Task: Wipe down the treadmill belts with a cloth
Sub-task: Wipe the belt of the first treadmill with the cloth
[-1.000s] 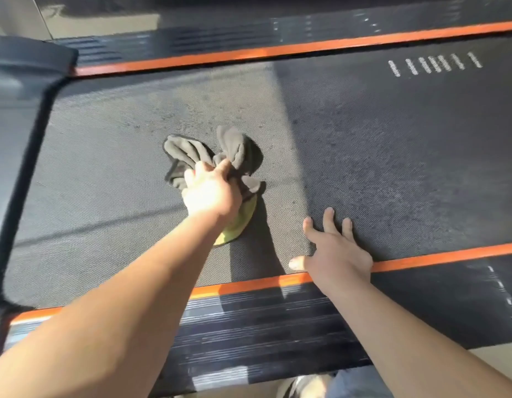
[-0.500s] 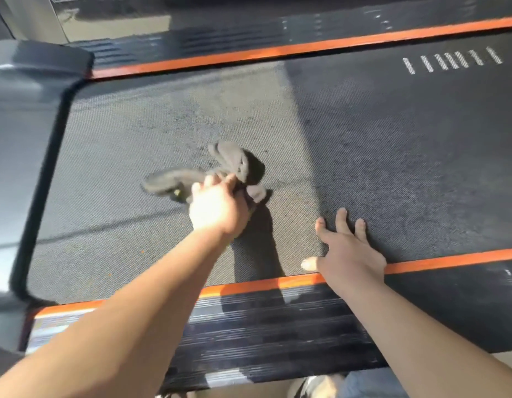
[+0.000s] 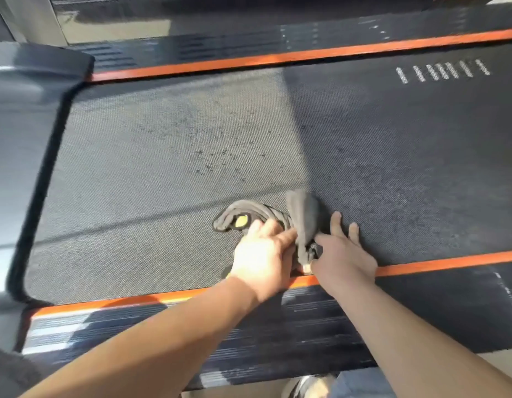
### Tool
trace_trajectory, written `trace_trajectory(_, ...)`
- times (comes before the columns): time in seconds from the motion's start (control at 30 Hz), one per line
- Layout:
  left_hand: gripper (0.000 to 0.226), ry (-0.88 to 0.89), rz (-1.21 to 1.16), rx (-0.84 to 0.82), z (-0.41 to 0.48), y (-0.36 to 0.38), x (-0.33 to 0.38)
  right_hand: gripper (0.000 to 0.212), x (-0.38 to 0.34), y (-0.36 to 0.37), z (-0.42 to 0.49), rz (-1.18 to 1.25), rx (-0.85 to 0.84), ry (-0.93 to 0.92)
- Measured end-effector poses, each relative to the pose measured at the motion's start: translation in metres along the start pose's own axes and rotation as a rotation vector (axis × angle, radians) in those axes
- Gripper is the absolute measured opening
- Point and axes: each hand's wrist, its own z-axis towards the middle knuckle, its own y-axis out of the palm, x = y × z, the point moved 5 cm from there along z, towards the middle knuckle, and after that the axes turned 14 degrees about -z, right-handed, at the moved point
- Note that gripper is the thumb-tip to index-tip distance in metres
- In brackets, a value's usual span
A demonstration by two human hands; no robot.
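A bunched grey cloth (image 3: 302, 215) with a yellow underside lies on the dark textured treadmill belt (image 3: 163, 168), close to the belt's near edge. My left hand (image 3: 263, 254) grips the cloth from the near side and presses it onto the belt. Just right of the cloth, my right hand (image 3: 342, 252) lies flat on the belt with fingers spread, its thumb side touching the cloth. Part of the cloth is hidden under my left hand.
Orange strips (image 3: 450, 262) border the belt on the near and far sides, with dark ribbed side rails (image 3: 306, 326) beyond them. A grey motor cover (image 3: 22, 116) closes the belt's left end. White stripes (image 3: 441, 71) mark the belt at far right. Sunlight falls across the left half.
My left hand has dragged the cloth from the middle of the belt toward the near edge and to the right, up against my right hand, which stayed planted.
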Motion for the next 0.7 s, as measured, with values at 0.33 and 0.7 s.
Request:
trace_trajectory(0.33,0.049,-0.438,0.212,0.109,0.033,-0.065,-0.051,0.076,-0.002,0.005,0.002,-0.011,0.023,-0.029)
trace_trajectory(0.7,0.029,-0.387,0.175,0.166,0.039,-0.060,-0.054,0.076,-0.004,0.004,0.003,-0.019,-0.005,-0.028)
